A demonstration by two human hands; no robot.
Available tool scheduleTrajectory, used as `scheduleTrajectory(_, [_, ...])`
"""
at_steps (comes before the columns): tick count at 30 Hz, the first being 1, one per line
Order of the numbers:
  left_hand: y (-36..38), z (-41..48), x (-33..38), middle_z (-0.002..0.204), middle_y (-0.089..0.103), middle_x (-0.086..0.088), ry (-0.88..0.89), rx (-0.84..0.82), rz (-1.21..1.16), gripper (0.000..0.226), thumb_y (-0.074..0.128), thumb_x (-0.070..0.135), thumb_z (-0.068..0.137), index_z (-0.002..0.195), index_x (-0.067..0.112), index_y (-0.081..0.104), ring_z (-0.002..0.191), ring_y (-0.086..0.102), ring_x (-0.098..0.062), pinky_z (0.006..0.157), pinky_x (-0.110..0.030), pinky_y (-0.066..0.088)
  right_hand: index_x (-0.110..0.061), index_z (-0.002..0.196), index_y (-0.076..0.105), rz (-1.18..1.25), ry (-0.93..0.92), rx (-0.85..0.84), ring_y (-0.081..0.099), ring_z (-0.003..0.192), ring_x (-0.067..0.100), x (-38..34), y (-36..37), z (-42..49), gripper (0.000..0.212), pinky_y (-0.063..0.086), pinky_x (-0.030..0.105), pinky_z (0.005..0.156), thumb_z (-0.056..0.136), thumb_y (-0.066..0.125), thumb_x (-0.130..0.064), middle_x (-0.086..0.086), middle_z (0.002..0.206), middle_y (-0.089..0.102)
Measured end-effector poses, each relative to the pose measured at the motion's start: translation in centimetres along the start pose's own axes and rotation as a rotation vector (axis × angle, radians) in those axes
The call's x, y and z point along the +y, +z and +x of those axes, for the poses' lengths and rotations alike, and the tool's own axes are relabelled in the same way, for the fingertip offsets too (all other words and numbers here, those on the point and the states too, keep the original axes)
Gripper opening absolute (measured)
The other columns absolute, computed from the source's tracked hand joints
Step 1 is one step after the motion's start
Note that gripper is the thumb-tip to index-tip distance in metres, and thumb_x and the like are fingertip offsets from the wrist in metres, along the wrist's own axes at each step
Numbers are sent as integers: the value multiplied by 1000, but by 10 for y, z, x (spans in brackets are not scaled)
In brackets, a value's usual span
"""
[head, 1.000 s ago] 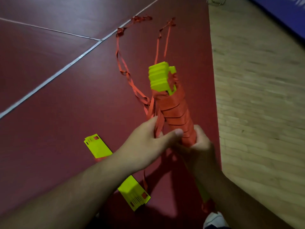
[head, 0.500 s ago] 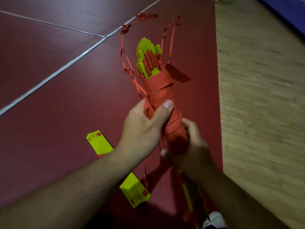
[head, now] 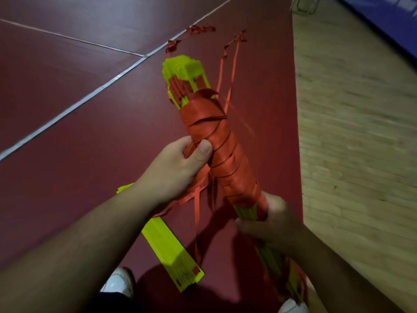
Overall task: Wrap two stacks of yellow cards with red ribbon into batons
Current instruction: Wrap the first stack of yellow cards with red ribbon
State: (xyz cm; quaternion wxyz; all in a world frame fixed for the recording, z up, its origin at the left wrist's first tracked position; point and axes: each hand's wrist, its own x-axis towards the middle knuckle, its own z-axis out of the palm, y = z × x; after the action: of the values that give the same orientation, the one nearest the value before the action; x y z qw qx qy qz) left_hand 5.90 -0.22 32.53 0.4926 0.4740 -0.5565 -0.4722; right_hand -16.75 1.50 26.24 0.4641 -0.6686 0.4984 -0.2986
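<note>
Dark red floor mat (head: 90, 143) w/ a thin white line (head: 108, 83) fills most of the view, and pale wooden floor (head: 352, 154) begins at the mat's right edge. I hold the long bundle of yellow-green cards (head: 187, 70) in the air above the mat, near that right edge, tilted, w/ the top end away from me. Wide red ribbon (head: 216, 141) covers its middle in crossing turns; both card ends are bare.

My left hand (head: 178, 170) pinches a few thin ribbon strands between thumb and curled fingers, against the left side of the wrap at approx. mid-length. My right hand (head: 273, 224) is curled round the lower bare part, just below the last turn. It is blurred, so finger detail I cannot tell. Loose thin ribbon tails (head: 199, 30) lie on the mat beyond the top end. A second flat stack of yellow cards (head: 171, 247) lies on the mat near my white shoe (head: 119, 283), not wrapped.

Step in hand, I think, is winding the next turns. To do it well:
- Pull the strands taut w/ the left hand before each turn.
- Let the right hand rotate the bundle firmly, because loose cards could slide out lengthwise.
- Overlap each turn a bit, and work toward a bare end.
- Watch that the tails do not tangle.

Maybe half done: 2nd stack untouched.
</note>
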Motion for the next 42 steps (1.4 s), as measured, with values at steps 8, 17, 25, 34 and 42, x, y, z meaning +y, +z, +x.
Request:
scheduleTrajectory(8, [-1, 4, -16, 42, 38, 11, -90, 206, 145, 45, 49, 74, 75, 56, 34, 59, 41, 28, -5, 46, -30, 24, -15, 87, 68, -151, 30, 234, 50, 56, 6, -3, 15, 1, 36, 46, 31, 58, 57, 77, -33, -2, 66, 66])
scheduleTrajectory(17, [-10, 2, -22, 58, 56, 9, -31, 49, 207, 33, 45, 33, 105, 78, 22, 61, 51, 46, -8, 49, -23, 37, -11, 74, 63, -192, 31, 341, 44, 45, 4, -11, 16, -1, 23, 37, 20, 46, 68, 85, -11, 2, 59, 61])
scheduleTrajectory(25, [7, -5, -15, 78, 67, -4, -248, -55, 53, 46, 29, -22, 85, 107, 10, 55, 55, 55, -18, 52, -24, 41, -18, 72, 59, -298, 37, 464, 51, 47, 1, -13, 12, 0, 29, 35, 14, 43, 68, 87, -22, -7, 52, 57])
scheduleTrajectory(34, [41, -26, -8, 67, 71, 18, -187, 78, 186, 38, 62, 52, 88, 84, 16, 71, 61, 61, 11, 61, -11, 47, -17, 91, 53, -732, -63, 500, 62, 65, 34, -3, 34, -4, 56, 42, 33, 48, 60, 89, -46, 2, 77, 60])
scheduleTrajectory(42, [35, -19, -14, 56, 62, 16, -225, 353, 96, 31, 70, 43, 86, 71, 17, 63, 53, 54, 1, 57, -23, 42, -20, 112, 52, -644, -78, 328, 59, 95, 24, -19, 52, -5, 64, 41, 32, 65, 66, 82, -54, -3, 102, 59])
